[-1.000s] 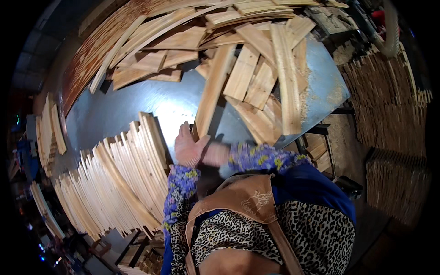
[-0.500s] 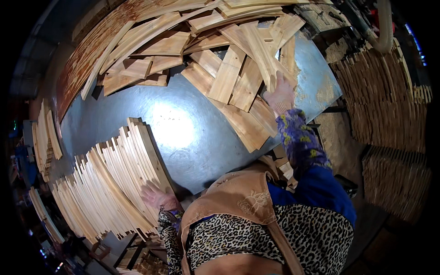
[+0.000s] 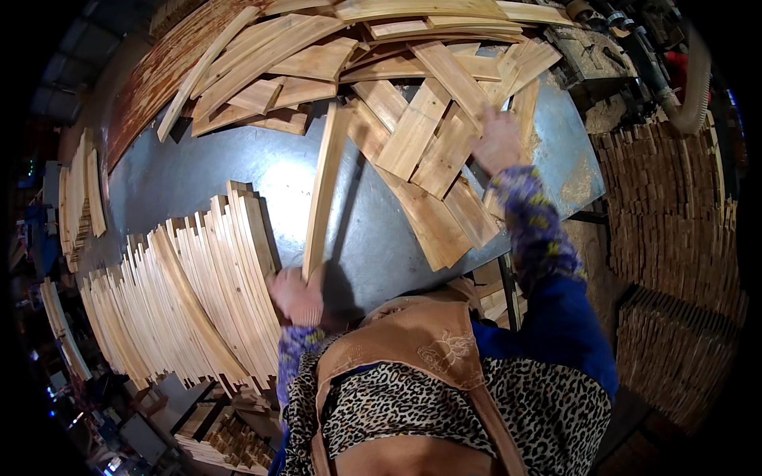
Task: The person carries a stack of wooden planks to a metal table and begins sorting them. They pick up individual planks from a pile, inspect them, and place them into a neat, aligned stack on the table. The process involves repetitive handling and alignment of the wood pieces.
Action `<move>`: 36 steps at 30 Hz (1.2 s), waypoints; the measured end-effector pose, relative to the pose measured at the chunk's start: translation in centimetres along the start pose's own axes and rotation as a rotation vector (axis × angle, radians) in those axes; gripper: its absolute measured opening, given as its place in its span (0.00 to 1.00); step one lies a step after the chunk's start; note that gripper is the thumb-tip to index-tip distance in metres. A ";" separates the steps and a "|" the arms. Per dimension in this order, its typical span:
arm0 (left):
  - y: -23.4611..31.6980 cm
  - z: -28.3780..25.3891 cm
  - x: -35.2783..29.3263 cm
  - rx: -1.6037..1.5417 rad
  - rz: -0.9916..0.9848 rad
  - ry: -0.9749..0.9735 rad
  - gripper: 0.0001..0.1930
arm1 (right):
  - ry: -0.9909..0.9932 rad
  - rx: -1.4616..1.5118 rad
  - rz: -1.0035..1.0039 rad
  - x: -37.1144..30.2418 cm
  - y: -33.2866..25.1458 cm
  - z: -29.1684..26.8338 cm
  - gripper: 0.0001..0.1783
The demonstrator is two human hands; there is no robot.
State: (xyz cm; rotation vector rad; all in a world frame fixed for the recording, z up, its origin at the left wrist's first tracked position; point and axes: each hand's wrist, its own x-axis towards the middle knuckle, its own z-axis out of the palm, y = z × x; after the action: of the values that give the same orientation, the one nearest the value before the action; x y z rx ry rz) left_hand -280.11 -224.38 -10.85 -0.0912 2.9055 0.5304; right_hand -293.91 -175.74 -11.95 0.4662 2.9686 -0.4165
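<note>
My left hand (image 3: 296, 297) is closed around the near end of a narrow wooden board (image 3: 325, 190), which slants up and away over the metal table. Right beside that hand stands a tight row of pale wooden strips (image 3: 190, 293), set on edge. At the right of the loose pile my right hand (image 3: 498, 141) reaches to the near end of another board (image 3: 452, 75). Its fingers are blurred, so whether they grip or only touch the board is unclear. Several wide short boards (image 3: 414, 131) lie overlapping next to it.
The metal table (image 3: 214, 163) has sawdust near its right corner. More loose boards (image 3: 278, 71) heap along its far side. Tall stacks of wooden pieces (image 3: 667, 198) stand at the right, below a machine with a hose (image 3: 697, 87). Further strips (image 3: 78, 198) are at the left.
My left hand, earlier open against the row of strips, has come up and now holds a board. My right hand remains at the pile, where the board by it lies at a different angle.
</note>
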 end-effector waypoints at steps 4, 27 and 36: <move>-5.6 1.2 -4.3 0.426 -0.185 0.097 0.27 | -0.119 -0.158 0.133 4.1 4.1 -2.8 0.57; 2.0 0.2 6.2 -0.626 -0.255 -0.445 0.24 | 0.277 0.957 0.235 -9.1 -4.9 7.7 0.28; -4.5 -1.6 0.6 0.435 -0.116 0.145 0.40 | 0.061 1.106 0.495 -1.8 -2.9 6.2 0.35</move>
State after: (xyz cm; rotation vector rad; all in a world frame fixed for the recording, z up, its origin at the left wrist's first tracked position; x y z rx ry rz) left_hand -280.60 -229.21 -11.03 -0.2417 3.0544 -0.1367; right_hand -292.74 -180.66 -16.93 1.2355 2.2359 -1.9357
